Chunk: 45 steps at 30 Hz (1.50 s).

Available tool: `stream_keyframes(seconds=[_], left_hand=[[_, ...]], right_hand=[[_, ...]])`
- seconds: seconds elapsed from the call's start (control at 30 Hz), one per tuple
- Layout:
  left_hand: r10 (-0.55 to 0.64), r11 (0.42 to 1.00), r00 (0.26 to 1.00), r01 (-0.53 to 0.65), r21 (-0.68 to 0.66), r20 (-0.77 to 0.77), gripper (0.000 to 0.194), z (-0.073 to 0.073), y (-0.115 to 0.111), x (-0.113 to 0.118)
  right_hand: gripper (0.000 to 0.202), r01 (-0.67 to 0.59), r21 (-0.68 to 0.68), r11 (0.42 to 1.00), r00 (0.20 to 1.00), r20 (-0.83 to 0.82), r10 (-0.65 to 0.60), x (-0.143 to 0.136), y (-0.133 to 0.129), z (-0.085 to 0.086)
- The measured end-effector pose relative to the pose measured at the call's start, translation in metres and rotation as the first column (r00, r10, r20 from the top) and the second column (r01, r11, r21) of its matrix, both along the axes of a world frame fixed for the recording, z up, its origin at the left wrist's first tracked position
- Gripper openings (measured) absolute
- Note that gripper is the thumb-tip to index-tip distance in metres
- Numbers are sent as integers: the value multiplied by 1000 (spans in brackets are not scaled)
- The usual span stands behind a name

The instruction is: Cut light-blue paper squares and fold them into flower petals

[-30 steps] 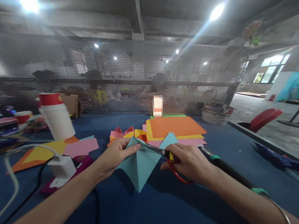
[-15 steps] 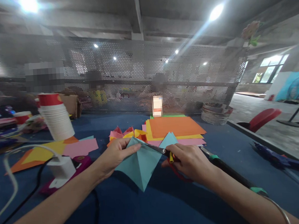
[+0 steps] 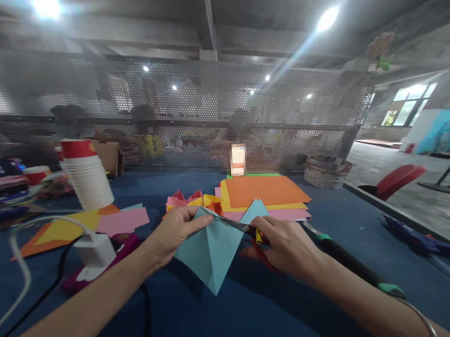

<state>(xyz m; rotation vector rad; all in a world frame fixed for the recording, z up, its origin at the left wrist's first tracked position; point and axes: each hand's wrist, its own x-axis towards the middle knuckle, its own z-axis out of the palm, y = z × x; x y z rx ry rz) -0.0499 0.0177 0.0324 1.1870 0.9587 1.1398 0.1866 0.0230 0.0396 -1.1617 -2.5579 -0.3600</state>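
My left hand (image 3: 186, 227) pinches the top of a light blue sheet of paper (image 3: 213, 256), which is creased down the middle and hangs with a point toward me. In my right hand (image 3: 286, 236) is a pair of scissors (image 3: 248, 228) with red handles; their blades lie along the paper's upper right edge, near my left thumb. Whether the blades are fully closed is hard to see. Another light blue paper point (image 3: 255, 210) shows behind the scissors. Folded pink, yellow and orange paper pieces (image 3: 188, 197) lie just beyond my left hand.
A stack of coloured paper (image 3: 265, 190) lies at the back. To the left stand stacked paper cups (image 3: 87, 178) and a purple power strip (image 3: 126, 250) with a white plug (image 3: 95, 249). A black-and-green tool (image 3: 350, 260) and a blue glue gun (image 3: 415, 237) lie to the right.
The paper's lower point has dipped slightly toward me. Both hands keep their hold, and the scissors stay at the same edge. The view has shifted slightly.
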Motion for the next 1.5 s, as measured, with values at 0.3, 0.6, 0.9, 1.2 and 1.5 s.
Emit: stream_keyframes(seconds=[0.3,0.6,0.9,1.2,1.5], left_hand=[[-16,1000,1000,16,-6,1,15,-2,-2,3],[-33,999,999,33,-4,1,15,-3,-2,6],[-60,998,998,60,12,-14,16,-5,-3,6],[-64,997,998,64,32,-18,20,-7,-3,7],[33,993,995,-23,117,-89,17,-6,-4,11]], right_hand=[[42,-17,-17,1000,1000,-2,17,-1,-3,1],[37,42,-38,998,999,26,-41,-3,-2,-3],[36,14,-77,997,1000,-17,-15,-4,-2,-3],[26,7,-75,997,1000,-13,-8,-4,-3,-3],[29,-1,-65,998,1000,-16,0,-4,-2,-4]])
